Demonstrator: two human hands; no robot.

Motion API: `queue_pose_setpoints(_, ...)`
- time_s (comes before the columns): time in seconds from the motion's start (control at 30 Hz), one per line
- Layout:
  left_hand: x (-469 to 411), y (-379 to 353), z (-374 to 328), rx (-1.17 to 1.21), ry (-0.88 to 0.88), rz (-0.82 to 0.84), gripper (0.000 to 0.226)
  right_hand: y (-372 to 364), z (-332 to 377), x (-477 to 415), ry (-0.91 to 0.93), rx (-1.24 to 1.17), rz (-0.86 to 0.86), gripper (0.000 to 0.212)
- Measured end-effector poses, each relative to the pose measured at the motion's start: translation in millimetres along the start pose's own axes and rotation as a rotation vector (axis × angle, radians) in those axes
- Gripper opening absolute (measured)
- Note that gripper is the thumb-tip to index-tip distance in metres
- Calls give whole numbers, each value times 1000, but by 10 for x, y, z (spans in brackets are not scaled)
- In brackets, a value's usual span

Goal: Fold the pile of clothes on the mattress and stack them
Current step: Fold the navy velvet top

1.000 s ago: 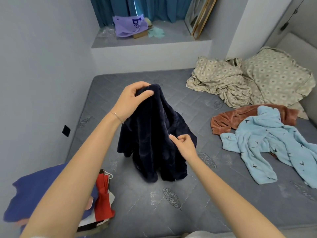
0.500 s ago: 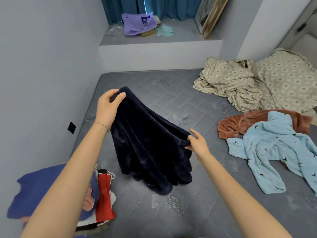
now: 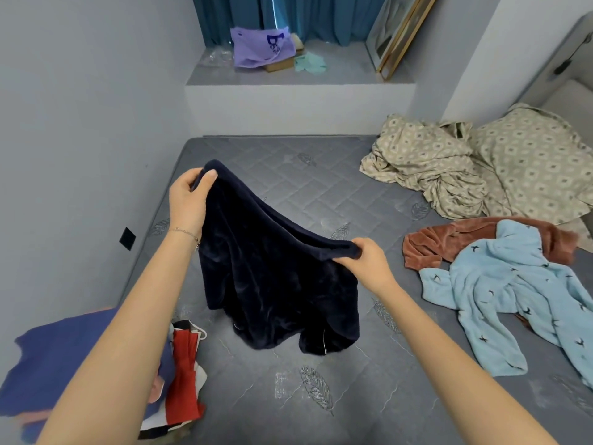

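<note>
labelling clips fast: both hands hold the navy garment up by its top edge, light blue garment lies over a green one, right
One error: the head view shows the light blue garment lying over a rust-brown garment, not green. The left hand and right hand do hold the navy garment up by its top edge.

Navy garment (image 3: 276, 277) you hold: thick plush fleece, faint sheen on folds. Mattress (image 3: 288, 396): grey quilted cloth, matt, stitched leaf motifs. Right, light blue garment (image 3: 500, 284): fluffy matt fleece; rust-brown garment (image 3: 449, 239) beneath it: velvety pile. Far right, bedding (image 3: 449, 168): thin printed cloth, crumpled. On far ledge (image 3: 337, 72), purple bag (image 3: 256, 49): smooth, slightly glossy.
</note>
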State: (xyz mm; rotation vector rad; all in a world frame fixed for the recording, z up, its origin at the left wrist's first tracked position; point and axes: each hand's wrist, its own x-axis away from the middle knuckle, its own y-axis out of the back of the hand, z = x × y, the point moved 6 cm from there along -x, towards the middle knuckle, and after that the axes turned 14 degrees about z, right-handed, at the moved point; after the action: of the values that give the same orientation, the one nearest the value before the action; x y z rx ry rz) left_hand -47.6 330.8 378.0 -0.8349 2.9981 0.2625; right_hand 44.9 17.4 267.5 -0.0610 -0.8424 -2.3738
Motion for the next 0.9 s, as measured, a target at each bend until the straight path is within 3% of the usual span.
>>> queue_pose_setpoints(0.07, -31, 29, -28, 8, -8, 0, 12, 84, 47, -62, 51, -61, -21, 25)
queue_pose_setpoints(0.17, -73, 109, -56, 15, -10, -3, 13, 262, 147, -120, 15, -372, -7, 7)
queue_pose_setpoints(0.27, -106, 157, -87, 21, -23, -5, 12, 392, 258, -201, 15, -594, -1, 9)
queue_pose_setpoints(0.33, -129, 173, -113, 39, -32, -12, 13, 458, 339, -254, 34, -592, -20, 4)
queue_pose_setpoints(0.5, -175, 227, -143, 95, -34, -40, 18, 528, 399, -310, 0, -565, -131, 26)
queue_pose_setpoints(0.63, -177, 289, -72, 143, 10, -90, 28, 542, 561, -301, 162, -390, -158, 20)
queue_pose_setpoints(0.77, -170, 322, 19, 188, 57, -136, 28, 480, 706, -184, 275, -145, -68, 38)
queue_pose_setpoints(0.9, -177, 319, 69, 206, 75, -149, 27, 279, 631, -120, 163, 296, 81, 59)
